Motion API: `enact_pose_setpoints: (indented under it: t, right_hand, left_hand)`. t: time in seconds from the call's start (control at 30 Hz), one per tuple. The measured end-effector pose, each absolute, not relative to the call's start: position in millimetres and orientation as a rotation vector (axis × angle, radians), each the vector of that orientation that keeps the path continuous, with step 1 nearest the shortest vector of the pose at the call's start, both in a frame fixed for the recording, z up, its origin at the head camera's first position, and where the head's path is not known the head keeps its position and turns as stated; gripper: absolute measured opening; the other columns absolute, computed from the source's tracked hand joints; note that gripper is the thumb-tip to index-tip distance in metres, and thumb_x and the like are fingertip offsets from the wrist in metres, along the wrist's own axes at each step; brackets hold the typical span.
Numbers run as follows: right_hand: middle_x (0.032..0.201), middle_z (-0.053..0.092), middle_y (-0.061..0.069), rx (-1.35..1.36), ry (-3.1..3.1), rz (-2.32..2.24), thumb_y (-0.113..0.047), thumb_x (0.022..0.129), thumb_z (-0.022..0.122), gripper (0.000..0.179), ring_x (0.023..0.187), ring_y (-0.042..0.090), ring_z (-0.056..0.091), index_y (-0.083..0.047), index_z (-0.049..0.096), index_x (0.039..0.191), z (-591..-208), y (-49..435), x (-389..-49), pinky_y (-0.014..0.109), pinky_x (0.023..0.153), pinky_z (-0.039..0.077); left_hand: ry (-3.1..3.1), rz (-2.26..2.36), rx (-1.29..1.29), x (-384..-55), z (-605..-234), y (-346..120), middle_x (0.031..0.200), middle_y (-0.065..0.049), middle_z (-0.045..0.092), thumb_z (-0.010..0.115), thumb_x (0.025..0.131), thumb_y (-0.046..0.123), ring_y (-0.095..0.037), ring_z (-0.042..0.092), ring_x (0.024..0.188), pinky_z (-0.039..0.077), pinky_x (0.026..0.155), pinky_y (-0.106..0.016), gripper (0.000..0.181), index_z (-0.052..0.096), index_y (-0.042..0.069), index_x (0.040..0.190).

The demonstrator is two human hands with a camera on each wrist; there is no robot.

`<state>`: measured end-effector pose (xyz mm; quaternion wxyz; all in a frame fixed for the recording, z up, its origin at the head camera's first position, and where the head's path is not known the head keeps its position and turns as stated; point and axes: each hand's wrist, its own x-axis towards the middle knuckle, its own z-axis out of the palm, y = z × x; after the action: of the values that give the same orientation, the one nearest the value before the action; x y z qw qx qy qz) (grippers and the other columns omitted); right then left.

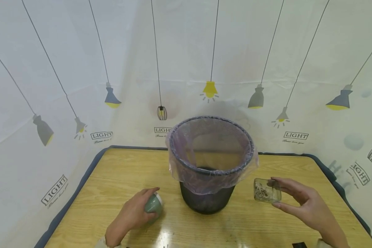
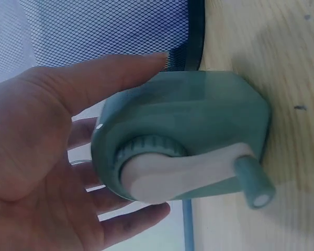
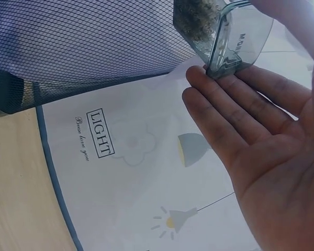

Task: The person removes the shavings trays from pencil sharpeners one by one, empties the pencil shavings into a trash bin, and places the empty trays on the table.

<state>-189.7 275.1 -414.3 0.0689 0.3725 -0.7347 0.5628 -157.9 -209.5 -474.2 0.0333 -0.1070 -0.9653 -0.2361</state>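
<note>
On the table at the left, my left hand (image 1: pixel 134 210) grips a green hand-crank pencil sharpener (image 1: pixel 154 206), thumb along one side and fingers round the other. Its pale crank (image 2: pixel 186 175) with a green knob faces the left wrist camera. To the right of the bin, my right hand (image 1: pixel 310 204) pinches a small clear shavings drawer (image 1: pixel 261 190) between thumb and fingers, raised above the table. Pencil shavings (image 3: pixel 199 21) lie inside the drawer, which is tilted toward the bin.
Between the hands stands a black mesh waste bin (image 1: pixel 204 203), lined with a thin pinkish bag (image 1: pixel 198 181) folded over its rim. The wood-grain table (image 1: pixel 127 165) has a dark blue edge. Behind hangs a pale cloth (image 1: pixel 186 44) printed with lamps.
</note>
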Motion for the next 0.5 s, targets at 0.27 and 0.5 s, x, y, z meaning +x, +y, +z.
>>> enact_pose_setpoints:
  t: [0.27,0.5]
  right_hand:
    - [0.136,0.061,0.001,1.126,-2.197,1.662,0.03,0.074,0.064,0.066,0.123,0.008,0.058,0.019,0.044,0.135,-406.7,279.8,-190.6,0.015,0.098,0.046]
    - [0.137,0.06,0.004,1.115,-2.194,1.64,0.03,0.074,0.063,0.066,0.123,0.009,0.058,0.018,0.044,0.137,-401.5,282.9,-190.2,0.015,0.097,0.047]
  left_hand:
    - [-2.861,-0.722,-0.371,-157.8,-452.6,-206.0,0.131,-0.015,0.06,0.08,0.083,0.022,-0.035,0.057,0.121,0.051,0.094,-0.054,0.059,0.058,0.011,0.136]
    - [-2.581,-0.652,-0.535,-157.6,-434.6,-202.2,0.124,-0.009,0.064,0.079,0.085,0.019,-0.028,0.062,0.115,0.055,0.09,-0.045,0.045,0.064,0.009,0.126]
